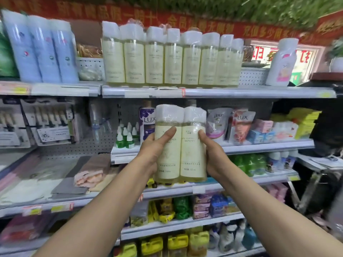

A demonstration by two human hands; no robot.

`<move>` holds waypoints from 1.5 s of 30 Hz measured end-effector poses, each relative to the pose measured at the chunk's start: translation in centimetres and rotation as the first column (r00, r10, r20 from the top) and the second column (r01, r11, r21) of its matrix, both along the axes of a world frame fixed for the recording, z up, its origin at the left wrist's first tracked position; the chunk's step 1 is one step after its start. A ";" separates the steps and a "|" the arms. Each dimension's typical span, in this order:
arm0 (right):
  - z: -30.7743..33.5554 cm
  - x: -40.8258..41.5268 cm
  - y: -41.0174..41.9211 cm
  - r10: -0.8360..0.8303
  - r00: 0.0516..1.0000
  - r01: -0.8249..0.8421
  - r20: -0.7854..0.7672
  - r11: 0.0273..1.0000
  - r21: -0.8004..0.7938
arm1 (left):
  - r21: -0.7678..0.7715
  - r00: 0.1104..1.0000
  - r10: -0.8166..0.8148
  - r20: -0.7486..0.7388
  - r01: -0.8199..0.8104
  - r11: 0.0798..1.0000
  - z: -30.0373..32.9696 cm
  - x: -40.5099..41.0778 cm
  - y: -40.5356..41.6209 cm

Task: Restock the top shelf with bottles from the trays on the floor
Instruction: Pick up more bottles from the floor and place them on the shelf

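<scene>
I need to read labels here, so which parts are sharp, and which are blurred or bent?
Head view: the shrink-wrapped pair of pale yellow bottles held in both hands is sharpest, with glare on the wrap; the red banner above is motion-smeared; the grey top shelf edge bows from wide-angle distortion.

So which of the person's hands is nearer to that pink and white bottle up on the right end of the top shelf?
The right hand. It grips the right side of the wrapped bottle pair, below and left of the pink and white bottle. The left hand grips the pair's far side, farther left.
</scene>
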State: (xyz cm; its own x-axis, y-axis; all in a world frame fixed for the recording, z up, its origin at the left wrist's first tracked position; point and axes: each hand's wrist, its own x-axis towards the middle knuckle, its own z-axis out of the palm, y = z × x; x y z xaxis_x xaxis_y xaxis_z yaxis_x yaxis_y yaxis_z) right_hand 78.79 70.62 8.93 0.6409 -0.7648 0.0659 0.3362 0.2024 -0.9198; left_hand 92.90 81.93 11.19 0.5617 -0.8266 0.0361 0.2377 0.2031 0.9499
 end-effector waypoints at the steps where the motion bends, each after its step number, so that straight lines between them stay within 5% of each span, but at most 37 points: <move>1: 0.4 -0.6 -0.4 0.002 1.000 -0.002 0.007 1.000 -0.016 | -0.006 1.000 0.003 0.011 -0.003 1.000 0.4 -0.7 -0.6; 18: 4.8 -11.0 -9.2 -0.048 0.998 0.053 0.037 0.989 -0.137 | -0.015 0.975 -0.219 0.018 0.220 0.975 4.8 -9.8 -8.6; 27: 5.7 -15.8 -12.4 -0.009 0.998 0.017 0.058 0.990 -0.141 | -0.107 0.978 -0.203 -0.040 0.198 0.974 5.6 -13.5 -11.1; 37: 6.7 -17.6 -15.2 -0.137 0.980 0.158 0.145 0.977 -0.145 | -0.078 0.977 -0.209 -0.038 0.205 0.976 8.0 -15.6 -15.0; 45: 8.3 -17.1 -19.2 -0.173 0.979 0.198 0.110 0.933 -0.299 | -0.103 0.976 -0.214 0.025 0.216 0.971 8.9 -14.2 -20.1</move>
State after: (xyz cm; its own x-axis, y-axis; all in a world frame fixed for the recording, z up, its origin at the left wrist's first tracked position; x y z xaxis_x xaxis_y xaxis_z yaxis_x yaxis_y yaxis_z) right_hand 61.67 51.40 17.23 0.4722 -0.8037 0.3619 0.4165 -0.1584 -0.8952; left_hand 78.66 61.86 20.06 0.3701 -0.9191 0.1349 0.2734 0.2466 0.9298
